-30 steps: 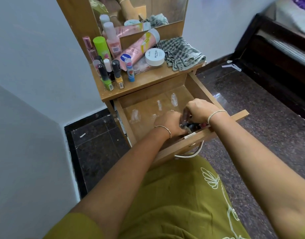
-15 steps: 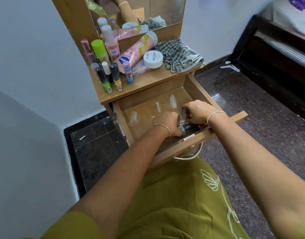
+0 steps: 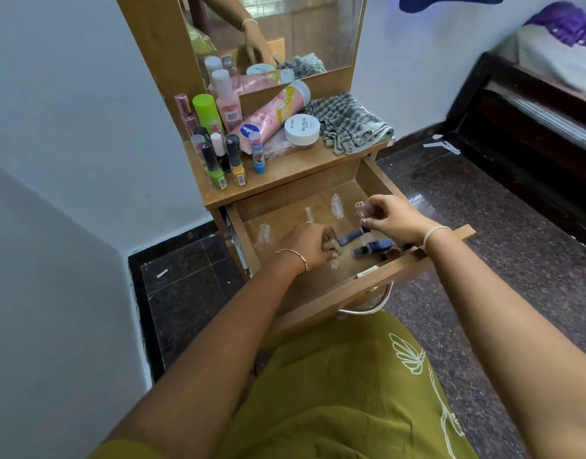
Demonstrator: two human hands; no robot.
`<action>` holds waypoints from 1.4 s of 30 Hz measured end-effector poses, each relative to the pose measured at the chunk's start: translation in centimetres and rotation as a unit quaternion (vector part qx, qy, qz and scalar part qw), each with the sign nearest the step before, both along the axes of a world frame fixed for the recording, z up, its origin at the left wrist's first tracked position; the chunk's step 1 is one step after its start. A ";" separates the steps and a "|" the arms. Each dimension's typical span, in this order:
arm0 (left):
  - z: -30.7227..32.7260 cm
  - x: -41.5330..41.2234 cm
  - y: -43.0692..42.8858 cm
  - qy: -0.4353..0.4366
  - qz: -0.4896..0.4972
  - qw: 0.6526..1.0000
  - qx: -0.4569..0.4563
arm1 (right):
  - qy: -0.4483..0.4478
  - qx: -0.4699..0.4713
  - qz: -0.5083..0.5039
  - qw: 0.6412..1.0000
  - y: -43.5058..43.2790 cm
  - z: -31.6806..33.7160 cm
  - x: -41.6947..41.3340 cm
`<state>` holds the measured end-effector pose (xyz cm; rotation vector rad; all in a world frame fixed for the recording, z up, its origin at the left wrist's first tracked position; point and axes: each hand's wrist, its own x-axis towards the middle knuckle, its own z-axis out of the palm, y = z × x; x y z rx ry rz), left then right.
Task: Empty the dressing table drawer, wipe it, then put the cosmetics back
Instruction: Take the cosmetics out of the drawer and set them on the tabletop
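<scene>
Right hand (image 3: 396,216) lifts up from the drawer (image 3: 401,266), pinching a small pink tube (image 3: 360,211). Left hand (image 3: 309,245) is curled; I cannot tell round what.

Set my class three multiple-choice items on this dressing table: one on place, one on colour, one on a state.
1. Where is the checked cloth? A on the bed; B on the tabletop, right of the white jar; C on the floor.
2. What colour is the tall can by the pink bottle? A bright green; B black; C blue.
3. How is the drawer? A shut; B taken out; C pulled open.
Key: 1 B, the cloth lies beside the jar; 2 A, its body and cap are green; 3 C, its inside shows.
</scene>
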<state>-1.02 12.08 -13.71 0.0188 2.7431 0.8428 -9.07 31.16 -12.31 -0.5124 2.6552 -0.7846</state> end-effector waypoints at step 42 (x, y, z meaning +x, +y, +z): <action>13.4 -8.2 -8.4 0.163 0.096 0.935 -0.298 | 0.268 -0.028 -0.055 0.961 -12.9 7.9 -4.4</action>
